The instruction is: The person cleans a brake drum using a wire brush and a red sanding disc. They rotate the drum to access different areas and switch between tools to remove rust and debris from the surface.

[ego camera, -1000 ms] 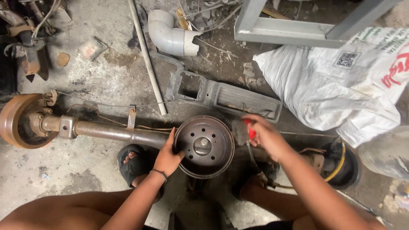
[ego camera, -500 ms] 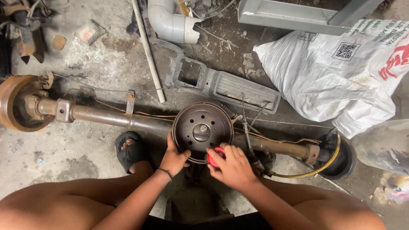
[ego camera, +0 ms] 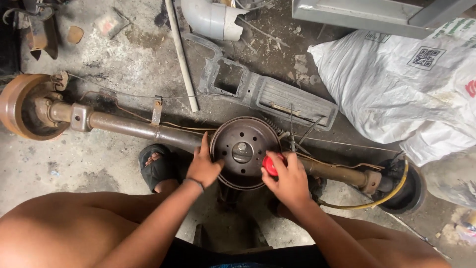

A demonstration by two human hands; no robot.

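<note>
A big white woven sack (ego camera: 396, 94) slumps at the upper right of the concrete floor (ego camera: 114, 64), with a square black-and-white code patch and a few red and green printed marks on its top face. Across the middle runs a long rusty axle tube (ego camera: 134, 128), from a brown drum (ego camera: 17, 106) at the far left to a dark wheel end ringed by a yellow cable (ego camera: 391, 191) at the right. Beyond it lie a grey plastic frame (ego camera: 267, 92), a pale rod (ego camera: 181, 54) and a white pipe elbow (ego camera: 213, 17).

The round brake drum (ego camera: 243, 149) sits on the axle, right in front of the crouching person. The left hand (ego camera: 204, 166) lies on the drum's left rim, fingers together and pointing up along the edge. The right hand (ego camera: 287, 181) is curled at the lower right rim, its fingers closed round a red-handled tool (ego camera: 270, 165) that touches the drum face.

A sandalled foot (ego camera: 157, 166) rests just left of the drum. Bare floor opens to the lower left; the sack and frame crowd the right.
</note>
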